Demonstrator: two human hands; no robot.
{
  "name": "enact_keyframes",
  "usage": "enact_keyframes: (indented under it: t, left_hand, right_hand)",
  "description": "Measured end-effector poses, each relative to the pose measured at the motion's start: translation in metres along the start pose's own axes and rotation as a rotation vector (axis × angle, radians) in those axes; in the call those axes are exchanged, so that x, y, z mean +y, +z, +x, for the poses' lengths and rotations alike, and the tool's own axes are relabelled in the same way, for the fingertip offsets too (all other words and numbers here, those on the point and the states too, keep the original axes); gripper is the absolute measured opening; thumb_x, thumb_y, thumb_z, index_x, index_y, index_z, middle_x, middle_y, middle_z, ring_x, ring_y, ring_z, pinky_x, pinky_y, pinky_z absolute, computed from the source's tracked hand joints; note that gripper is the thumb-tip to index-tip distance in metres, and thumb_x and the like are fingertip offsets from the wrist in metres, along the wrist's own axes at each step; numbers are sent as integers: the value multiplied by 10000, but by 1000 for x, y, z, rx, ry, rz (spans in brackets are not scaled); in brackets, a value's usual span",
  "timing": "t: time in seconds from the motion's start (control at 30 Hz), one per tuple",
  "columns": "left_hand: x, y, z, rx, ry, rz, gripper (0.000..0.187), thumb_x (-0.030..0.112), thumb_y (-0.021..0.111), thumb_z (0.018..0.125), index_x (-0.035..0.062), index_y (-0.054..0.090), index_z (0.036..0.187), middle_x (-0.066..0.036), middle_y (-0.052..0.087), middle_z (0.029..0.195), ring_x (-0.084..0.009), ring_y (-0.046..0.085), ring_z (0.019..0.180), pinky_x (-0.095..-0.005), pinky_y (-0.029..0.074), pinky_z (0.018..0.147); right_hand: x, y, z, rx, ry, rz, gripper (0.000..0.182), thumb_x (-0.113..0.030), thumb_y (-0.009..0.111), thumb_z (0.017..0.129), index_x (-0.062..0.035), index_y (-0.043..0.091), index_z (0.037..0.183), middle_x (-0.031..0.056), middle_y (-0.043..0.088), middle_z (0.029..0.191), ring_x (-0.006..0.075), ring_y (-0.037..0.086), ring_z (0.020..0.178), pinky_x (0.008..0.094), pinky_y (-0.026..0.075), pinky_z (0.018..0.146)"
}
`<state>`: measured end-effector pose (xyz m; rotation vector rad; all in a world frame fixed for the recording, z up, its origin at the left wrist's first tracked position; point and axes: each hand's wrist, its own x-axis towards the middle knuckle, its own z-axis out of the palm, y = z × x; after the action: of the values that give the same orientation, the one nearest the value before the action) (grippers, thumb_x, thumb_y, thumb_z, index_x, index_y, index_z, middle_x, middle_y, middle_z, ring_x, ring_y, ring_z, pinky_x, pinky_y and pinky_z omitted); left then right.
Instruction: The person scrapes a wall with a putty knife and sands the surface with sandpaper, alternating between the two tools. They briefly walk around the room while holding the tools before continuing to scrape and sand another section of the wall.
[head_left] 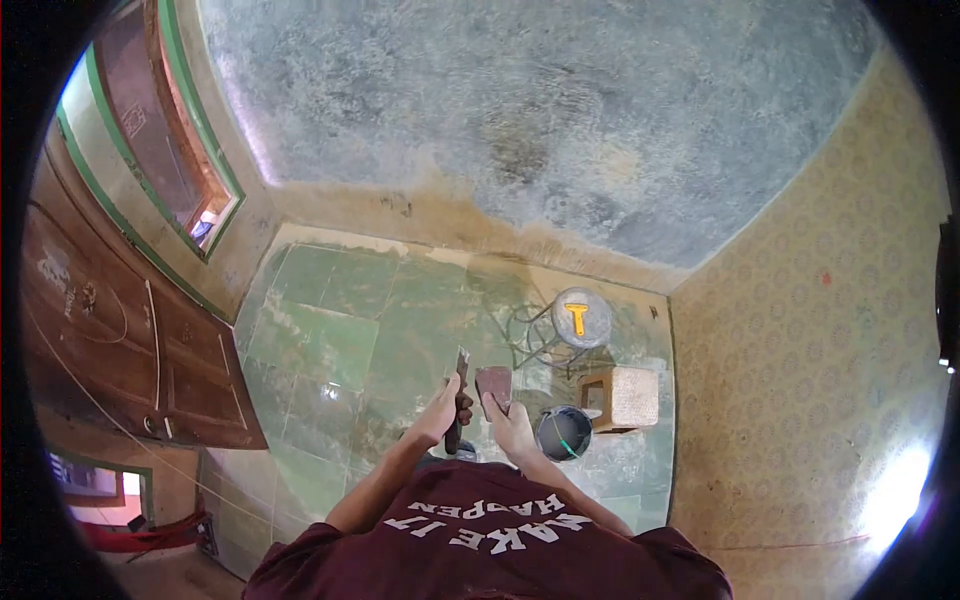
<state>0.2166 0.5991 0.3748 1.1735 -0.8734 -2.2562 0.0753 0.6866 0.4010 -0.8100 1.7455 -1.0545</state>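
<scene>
My left hand (440, 408) is closed round a long, narrow dark tool (461, 380) with a whitish tip, held upright in front of my shirt. Its exact kind is hard to make out at this angle. Just to the right, my right hand (513, 428) grips a flat reddish-brown rectangular piece (493, 381) by its lower end, thumb on its face. The two held things are close together but apart. Below and right of them, a dark bucket (550, 445) with a green strip across it stands on the floor.
A yellow scraper (576, 317) lies on a round grey stool (597, 330) near the wall. Beside the bucket is a wooden box-like stool (634, 397). Ahead rises a patchy grey-blue wall (440, 120); at left are brown wooden doors (190, 360). Green tiles (330, 330) cover the floor.
</scene>
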Motion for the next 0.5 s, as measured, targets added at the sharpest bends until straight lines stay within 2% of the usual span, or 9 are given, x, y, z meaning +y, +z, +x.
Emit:
enact_keyframes:
  t: [0.07, 0.13, 0.17, 0.23, 0.27, 0.33, 0.37, 0.47, 0.5]
  left_hand:
    - [3, 11, 0, -36, 29, 10, 413, 497, 391, 1070, 87, 430, 1064, -10, 451, 730, -101, 445, 577, -288, 396, 528]
    - [8, 15, -2, -33, 11, 143, 434, 487, 383, 1074, 60, 459, 1046, -29, 498, 764, -104, 468, 583, -294, 415, 532]
    - [9, 14, -3, -82, -35, 305, 422, 475, 391, 1076, 64, 487, 1084, -25, 518, 775, -106, 470, 579, -287, 422, 537]
    - [2, 8, 4, -183, -99, 452, 372, 412, 382, 1094, 65, 515, 1100, -24, 552, 795, -96, 465, 570, -262, 407, 522]
    - [4, 3, 6, -184, -103, 456, 372, 412, 382, 1094, 65, 515, 1100, -24, 552, 795, -96, 465, 570, -262, 407, 522]
    - [6, -7, 8, -359, -189, 209, 341, 366, 373, 1103, 56, 518, 1099, -27, 548, 796, -91, 452, 556, -256, 382, 498]
    - [6, -5, 1, -260, -76, 324, 340, 340, 369, 1104, 40, 529, 1105, -31, 549, 779, -94, 445, 535, -256, 367, 479]
    - [13, -14, -6, -287, -92, 186, 380, 366, 370, 1095, 28, 543, 1075, -34, 587, 789, -79, 459, 510, -258, 394, 475]
    - [12, -17, -4, -234, 4, 391, 384, 342, 354, 1093, 21, 564, 1079, -40, 596, 772, -82, 458, 496, -263, 396, 477]
  right_hand:
    - [-25, -2, -11, 53, -46, -112, 378, -330, 578, 1014, 29, 659, 930, 68, 567, 667, 139, 538, 674, 348, 415, 616]
    - [-28, -3, -14, 134, -305, -187, 313, -210, 515, 1013, 32, 621, 1181, 213, 685, 976, 283, 679, 949, 382, 486, 820]
    - [-29, -7, -11, 138, -302, -182, 313, -210, 515, 1013, 32, 621, 1181, 213, 685, 976, 283, 679, 949, 382, 486, 820]
    - [-21, -24, 0, 216, -883, -748, 483, -100, 508, 969, -9, 462, 1441, 206, 524, 1451, 331, 476, 1383, 463, 365, 1110]
    - [-7, -32, 5, 217, -879, -745, 483, -100, 508, 969, -9, 462, 1441, 206, 524, 1451, 331, 476, 1383, 463, 365, 1110]
    - [29, -47, 13, -111, -863, -1073, 674, -48, 506, 906, -101, 343, 1558, 87, 287, 1644, 250, 231, 1535, 515, 177, 1225]
    - [41, -59, 15, -165, -881, -1143, 720, -15, 490, 877, -91, 308, 1570, 102, 308, 1632, 258, 261, 1523, 508, 189, 1228]
    - [63, -82, 26, -223, -469, -878, 732, 1, 477, 869, -82, 291, 1572, 123, 298, 1632, 261, 227, 1533, 508, 178, 1234]
    - [68, -87, 29, -139, -589, -780, 742, 18, 463, 854, -67, 285, 1570, 149, 280, 1633, 272, 218, 1534, 504, 172, 1238]
